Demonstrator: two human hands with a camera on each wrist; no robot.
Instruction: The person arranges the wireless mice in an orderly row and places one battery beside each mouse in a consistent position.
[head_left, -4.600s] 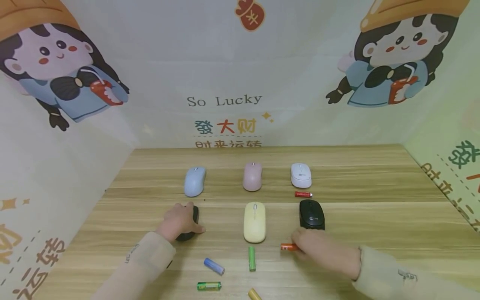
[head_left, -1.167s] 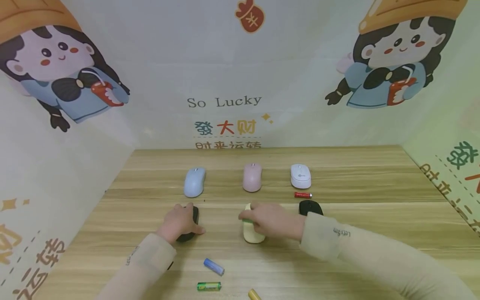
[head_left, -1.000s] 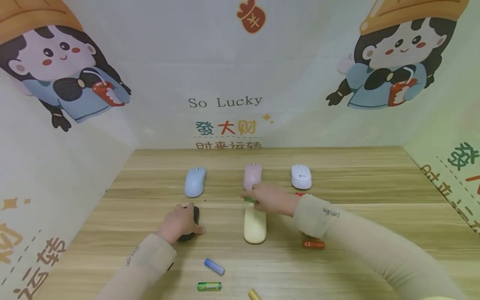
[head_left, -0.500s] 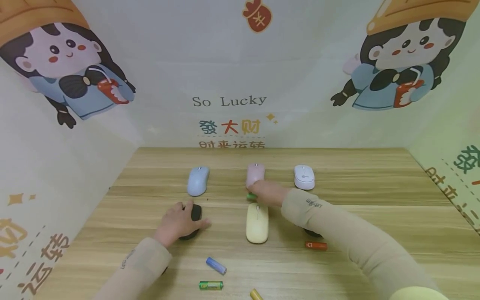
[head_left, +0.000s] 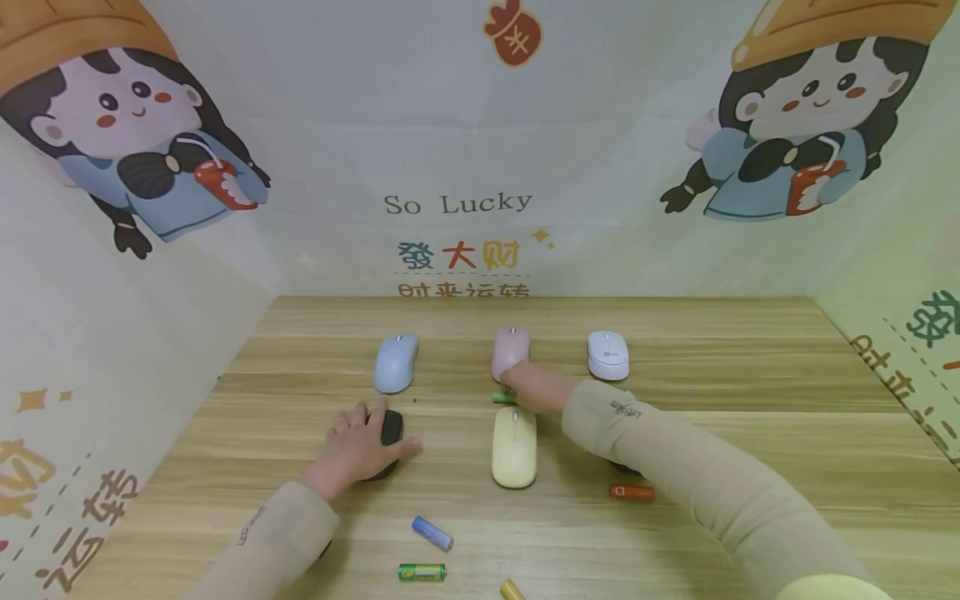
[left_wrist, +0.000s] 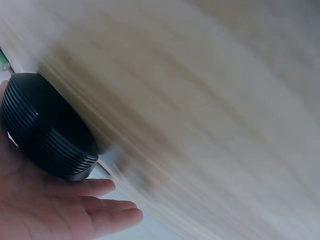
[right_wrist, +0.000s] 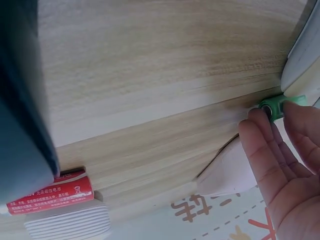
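My left hand [head_left: 356,454] rests over a black mouse [head_left: 393,427] at the left, its fingers fairly straight and the thumb held out to the right. Ridges run along that mouse's side in the left wrist view, against the fingers and palm. At the table's middle, my right hand [head_left: 542,387] pinches a green battery [head_left: 503,398] between thumb and fingers. The battery lies crosswise between the pink mouse [head_left: 512,346] and the yellow mouse [head_left: 514,450]. Its right end is hidden by the fingers in the head view.
A blue mouse [head_left: 396,363] and a white mouse [head_left: 608,357] stand in the back row. A red battery [right_wrist: 55,192] lies by the white mouse. An orange-red battery [head_left: 632,492] lies beyond the right sleeve. Blue [head_left: 432,533], green-gold [head_left: 422,572] and yellow [head_left: 512,590] batteries lie in front.
My right hand left the orange-red battery, then carried the green battery from before the yellow mouse to behind it. Lately it is nearly still there. My left fingers have straightened on the black mouse.
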